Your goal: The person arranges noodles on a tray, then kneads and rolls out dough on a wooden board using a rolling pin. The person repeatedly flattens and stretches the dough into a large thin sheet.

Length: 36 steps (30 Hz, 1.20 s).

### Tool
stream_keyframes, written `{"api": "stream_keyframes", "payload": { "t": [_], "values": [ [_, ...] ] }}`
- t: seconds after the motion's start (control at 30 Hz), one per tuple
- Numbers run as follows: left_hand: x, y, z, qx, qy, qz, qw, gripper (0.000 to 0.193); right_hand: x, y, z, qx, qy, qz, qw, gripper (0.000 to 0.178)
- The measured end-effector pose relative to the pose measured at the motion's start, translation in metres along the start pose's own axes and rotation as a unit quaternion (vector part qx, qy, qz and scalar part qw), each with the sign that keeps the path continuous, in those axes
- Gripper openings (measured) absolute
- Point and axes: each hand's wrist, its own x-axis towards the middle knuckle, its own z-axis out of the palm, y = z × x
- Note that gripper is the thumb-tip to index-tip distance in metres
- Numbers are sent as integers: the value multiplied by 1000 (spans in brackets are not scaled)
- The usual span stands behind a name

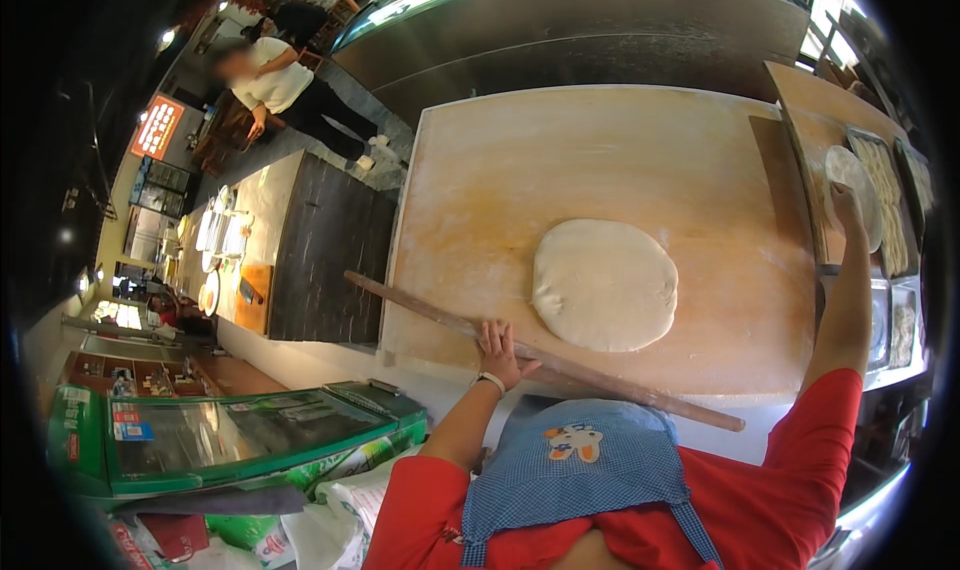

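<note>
A round, flat slab of pale dough (605, 286) lies on the floured wooden board, with a few dents in its surface. Along the board's near edge a long wooden rolling pin (630, 382) slants from upper left to lower right. My left hand (503, 357) grips it left of its middle, fingers over the top and thumb along the near side. Out at the far right, my right hand (846, 208) reaches into a shallow round bowl (866, 192) with pale contents that look like flour. Its fingertips are hard to make out there.
The large board (480, 190) fills the middle. Metal trays (880, 195) of pale strips stand beyond the bowl. A green glass-topped freezer (250, 435) is at lower left, a dark-sided counter (330, 255) at left. A person (275, 80) stands at upper left.
</note>
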Motion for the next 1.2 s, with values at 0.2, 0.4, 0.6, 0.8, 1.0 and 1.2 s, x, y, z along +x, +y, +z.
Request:
{"api": "stream_keyframes", "payload": {
  "t": [0.2, 0.4, 0.6, 0.8, 1.0, 1.2],
  "values": [
    [4, 6, 17, -11, 15, 17, 1000, 117, -31, -57, -43, 39, 137, 148, 979, 26],
    [11, 13, 15, -21, 8, 21, 1000, 120, -72, -93, 78, 423, 25, 20, 906, 21],
    [7, 4, 18, -17, 14, 27, 999, 121, -242, -292, 267, 302, -239, -35, 922, 30],
    [10, 13, 11, -23, -18, 17, 999, 119, -322, -344, 274, 23, -42, -189, 981, 62],
    [21, 21, 5, 0, -46, 8, 999, 115, -376, -436, 314, -8, -158, -322, 933, 66],
    [16, 16, -3, -29, -23, 35, 999, 107, -281, -473, 327, -81, -189, -292, 934, 67]
  ]
}}
